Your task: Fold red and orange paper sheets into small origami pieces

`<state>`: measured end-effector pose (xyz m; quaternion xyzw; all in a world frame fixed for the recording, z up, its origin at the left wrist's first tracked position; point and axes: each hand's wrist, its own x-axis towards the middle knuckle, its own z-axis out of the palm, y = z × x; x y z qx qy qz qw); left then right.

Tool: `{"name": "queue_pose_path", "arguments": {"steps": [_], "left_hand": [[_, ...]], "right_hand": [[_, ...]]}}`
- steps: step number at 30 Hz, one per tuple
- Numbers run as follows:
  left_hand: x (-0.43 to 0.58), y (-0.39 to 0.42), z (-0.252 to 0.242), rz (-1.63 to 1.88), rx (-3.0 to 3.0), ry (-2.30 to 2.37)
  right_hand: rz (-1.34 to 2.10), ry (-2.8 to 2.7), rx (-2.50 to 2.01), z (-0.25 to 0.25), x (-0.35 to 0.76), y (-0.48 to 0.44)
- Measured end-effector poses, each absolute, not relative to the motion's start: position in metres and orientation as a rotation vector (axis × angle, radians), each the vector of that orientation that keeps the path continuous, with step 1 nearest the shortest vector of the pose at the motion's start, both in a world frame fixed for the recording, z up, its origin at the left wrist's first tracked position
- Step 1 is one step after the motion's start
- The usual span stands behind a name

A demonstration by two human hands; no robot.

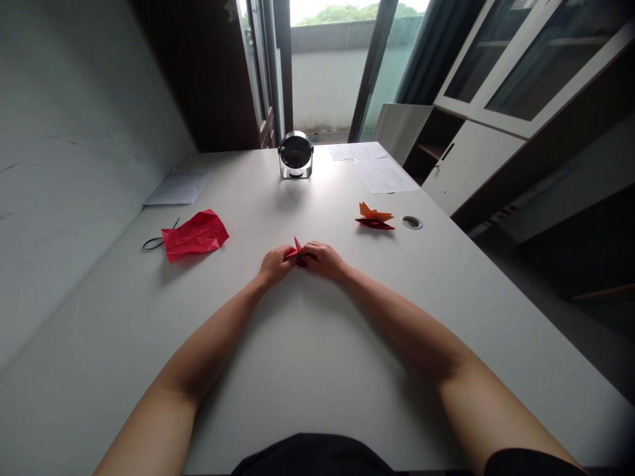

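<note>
Both my hands meet at the middle of the white table (307, 344). My left hand (275, 264) and my right hand (322, 259) are closed in a pinch on a small folded red paper piece (296, 250), which pokes up between the fingertips. Most of that paper is hidden by my fingers. A creased red paper sheet (194, 235) lies flat to the left. To the right sit an orange folded paper (374, 212) and, under it, a dark red folded paper (376, 225).
A small round desk fan (296, 154) stands at the far middle. White paper sheets (381, 173) lie at the far right, another white sheet (177, 187) at the far left. A black loop (153, 243) lies beside the red sheet. A round cable hole (411, 223) is at the right.
</note>
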<state>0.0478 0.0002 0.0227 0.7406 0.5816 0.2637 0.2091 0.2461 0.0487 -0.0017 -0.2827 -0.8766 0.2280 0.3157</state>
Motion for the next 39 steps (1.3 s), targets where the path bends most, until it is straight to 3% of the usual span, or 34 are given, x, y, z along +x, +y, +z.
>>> {"name": "queue_pose_path", "arguments": {"steps": [39], "left_hand": [[0.0471,0.0012,0.0204,0.762,2.063,1.59]], "right_hand": [[0.589,-2.313,-0.796,-0.0087,0.2451,0.0547]]}}
